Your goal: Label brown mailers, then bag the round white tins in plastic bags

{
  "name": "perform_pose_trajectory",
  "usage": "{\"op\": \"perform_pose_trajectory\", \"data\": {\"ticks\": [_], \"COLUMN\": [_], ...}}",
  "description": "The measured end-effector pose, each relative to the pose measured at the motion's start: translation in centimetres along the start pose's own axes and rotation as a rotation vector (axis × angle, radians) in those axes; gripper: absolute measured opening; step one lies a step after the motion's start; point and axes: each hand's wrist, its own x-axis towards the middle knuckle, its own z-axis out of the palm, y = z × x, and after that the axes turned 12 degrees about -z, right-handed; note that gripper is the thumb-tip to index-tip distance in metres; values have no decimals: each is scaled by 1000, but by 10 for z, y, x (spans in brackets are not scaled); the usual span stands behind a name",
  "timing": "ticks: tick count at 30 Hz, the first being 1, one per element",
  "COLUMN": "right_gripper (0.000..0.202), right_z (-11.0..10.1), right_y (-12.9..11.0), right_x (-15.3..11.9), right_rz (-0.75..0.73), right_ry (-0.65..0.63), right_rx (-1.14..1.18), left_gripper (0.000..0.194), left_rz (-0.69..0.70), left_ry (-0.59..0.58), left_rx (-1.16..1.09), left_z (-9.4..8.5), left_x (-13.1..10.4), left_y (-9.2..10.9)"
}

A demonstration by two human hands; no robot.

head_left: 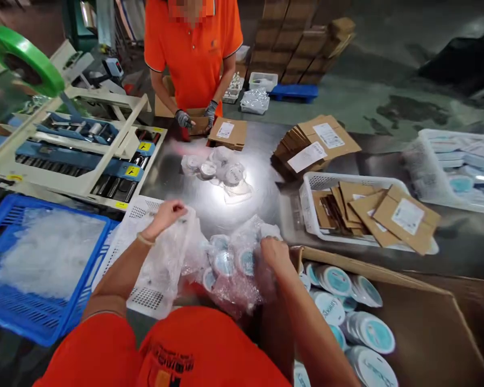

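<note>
Over a white perforated basket at the left, my left hand has its fingers curled together above clear plastic film; what they hold, if anything, is hidden. At the table's front edge, my right hand is closed at the right side of a clear bubble-wrap bundle. Several round jars with pale blue lids show through the bundle. Beside my right forearm stands an open cardboard box with stacked round blue-and-white containers.
Wrapped round items lie mid-table. A person in orange stands opposite, gloved hands on cardboard. Flat cartons and a white basket of cartons are at right. A blue crate and taping machine are left.
</note>
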Motion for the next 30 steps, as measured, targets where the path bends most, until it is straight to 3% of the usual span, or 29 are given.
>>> {"op": "perform_pose_trajectory", "data": {"ticks": [2, 4, 6, 9, 12, 15, 18, 20, 22, 27, 30], "right_gripper": [40, 38, 37, 36, 25, 44, 54, 51, 47, 59, 63], "right_z": [-12, -23, -29, -24, -5, 16, 31, 40, 50, 79, 94], "right_y": [-11, -25, -41, -63, -81, -96, -102, -102, -104, -118, -95], "right_x": [-10, -22, -34, -52, -67, -77, -86, -95, -107, -129, -139], "right_rz": [15, 6, -35, -97, -183, -254, -186, -94, -18, -49, -20], "right_ry": [117, 222, 269, 360, 511, 520, 639, 803, 901, 864, 969], "right_rx": [-55, -77, -39, 169, 707, 1378, 1759, 1837, 1848, 1798, 1639], "left_gripper": [22, 34, 43, 30, 11, 6, 11, 10, 11, 27, 23], "left_rz": [-104, -176, -205, -166, -21, 285, 536, 599, 558, 341, 268], "left_ry": [84, 192, 247, 186, 99, 0, -106, -201, -279, -226, -218], "left_rx": [62, 64, 34, -19, -66, -72, -15, -26, -103, -215, -382], "left_z": [18, 36, 46, 48, 57, 81, 106, 118, 127, 144, 142], "left_x": [-46, -68, -70, -64, -84, -131, -177, -196, -206, -205, -192], "left_y": [-24, -38, -39, -23, 5, 32, 49, 55, 57, 55, 52]}}
